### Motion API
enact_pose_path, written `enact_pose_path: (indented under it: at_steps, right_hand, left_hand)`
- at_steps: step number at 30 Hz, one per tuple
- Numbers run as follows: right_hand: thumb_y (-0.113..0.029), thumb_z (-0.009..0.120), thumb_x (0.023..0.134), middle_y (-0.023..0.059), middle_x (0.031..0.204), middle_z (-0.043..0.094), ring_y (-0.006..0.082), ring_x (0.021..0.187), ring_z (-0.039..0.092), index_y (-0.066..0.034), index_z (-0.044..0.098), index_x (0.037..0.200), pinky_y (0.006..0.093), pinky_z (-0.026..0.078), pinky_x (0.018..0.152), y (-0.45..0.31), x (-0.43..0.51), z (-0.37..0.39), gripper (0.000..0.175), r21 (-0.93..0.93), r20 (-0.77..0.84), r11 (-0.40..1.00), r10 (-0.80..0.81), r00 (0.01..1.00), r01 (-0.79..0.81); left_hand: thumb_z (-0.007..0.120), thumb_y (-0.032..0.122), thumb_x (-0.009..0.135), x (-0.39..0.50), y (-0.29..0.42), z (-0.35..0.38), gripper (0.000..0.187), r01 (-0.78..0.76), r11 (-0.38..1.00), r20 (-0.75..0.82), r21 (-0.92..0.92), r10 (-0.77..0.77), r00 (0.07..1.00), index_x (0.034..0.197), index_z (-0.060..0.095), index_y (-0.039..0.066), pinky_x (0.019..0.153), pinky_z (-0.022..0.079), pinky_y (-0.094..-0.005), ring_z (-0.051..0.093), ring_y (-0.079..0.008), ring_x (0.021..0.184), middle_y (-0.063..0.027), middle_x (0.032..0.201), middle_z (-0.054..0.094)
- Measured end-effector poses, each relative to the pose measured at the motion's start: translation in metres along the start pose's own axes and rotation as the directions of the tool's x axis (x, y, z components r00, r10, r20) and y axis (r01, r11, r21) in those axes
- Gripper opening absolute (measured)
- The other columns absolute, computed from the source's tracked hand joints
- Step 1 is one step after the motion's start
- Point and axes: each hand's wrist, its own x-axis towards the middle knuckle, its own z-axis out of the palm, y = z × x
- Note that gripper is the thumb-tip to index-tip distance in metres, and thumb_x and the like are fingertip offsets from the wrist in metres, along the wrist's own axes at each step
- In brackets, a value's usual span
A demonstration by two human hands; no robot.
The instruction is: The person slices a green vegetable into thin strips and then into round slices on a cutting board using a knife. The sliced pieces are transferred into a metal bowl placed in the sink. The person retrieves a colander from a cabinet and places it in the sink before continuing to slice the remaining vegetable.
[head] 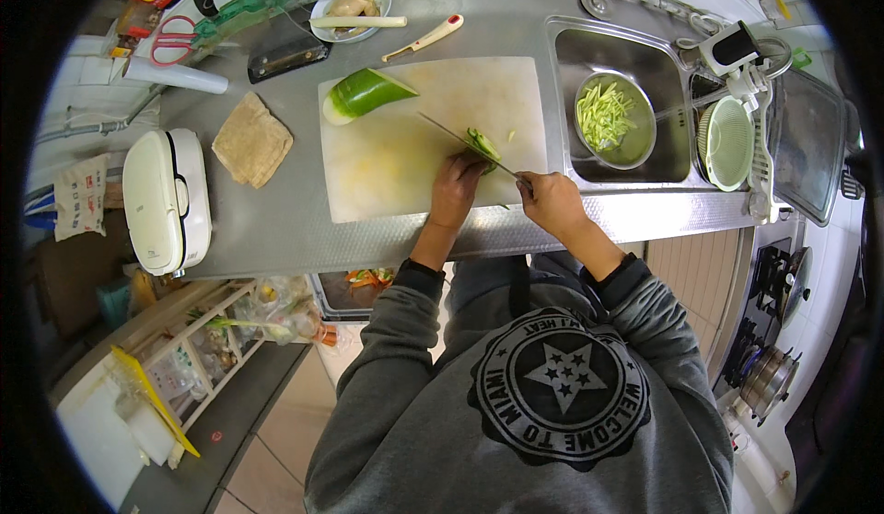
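My right hand (552,203) grips a kitchen knife (452,136) by its handle, the blade slanting up and left over the white cutting board (387,176). Against the blade, the fingertips of my left hand (454,193) hold down a small stack of green-skinned vegetable slices (483,142), partly hidden by blade and fingers. A larger cut piece of green-skinned vegetable (369,95), pale at one end, lies on its side at the board's upper left corner. A few thin green scraps lie on the board near the slices.
A metal bowl of pale green strips (606,117) stands in the sink (625,38) to the right. Behind the board are a cream-handled tool (435,33) and a plate (320,13) of meat. A folded cloth (253,140) and white appliance (148,200) are at left.
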Motion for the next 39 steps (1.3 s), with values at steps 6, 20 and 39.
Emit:
enact_pose_path:
  at_steps: [6,20,39]
  right_hand:
    - [-0.014,0.057,0.078,0.0193,0.067,0.063,0.0371,0.063,0.062,-0.0107,0.068,0.092,0.0451,0.051,0.06,-0.003,-0.023,-0.031,0.018,0.008,0.052,0.999,-0.041,0.998,0.041]
    - [-0.017,0.059,0.079,0.018,0.068,0.063,0.0373,0.066,0.062,-0.0083,0.069,0.085,0.0449,0.051,0.062,-0.001,-0.005,-0.022,0.015,0.043,0.041,0.999,0.014,0.999,-0.016]
    - [-0.015,0.06,0.081,0.0199,0.065,0.06,0.0388,0.062,0.06,-0.0033,0.066,0.083,0.0455,0.048,0.058,-0.001,-0.01,-0.03,0.014,0.061,0.045,0.997,-0.045,0.998,0.042]
  left_hand:
    - [0.065,0.003,0.073,-0.005,-0.001,0.001,0.018,0.058,0.998,0.015,0.009,-0.058,0.998,0.09,0.067,0.006,0.078,0.049,-0.0373,0.057,-0.0281,0.09,-0.0076,0.094,0.062]
    - [0.064,0.004,0.076,-0.005,-0.001,0.0,0.014,0.059,0.998,-0.004,-0.002,-0.059,0.998,0.089,0.069,0.006,0.075,0.051,-0.0375,0.059,-0.028,0.091,-0.008,0.094,0.064]
    - [0.066,0.006,0.077,-0.006,-0.002,0.001,0.007,0.095,0.995,-0.012,-0.022,-0.096,0.995,0.083,0.068,0.004,0.073,0.051,-0.0369,0.059,-0.0287,0.088,-0.0087,0.092,0.064]
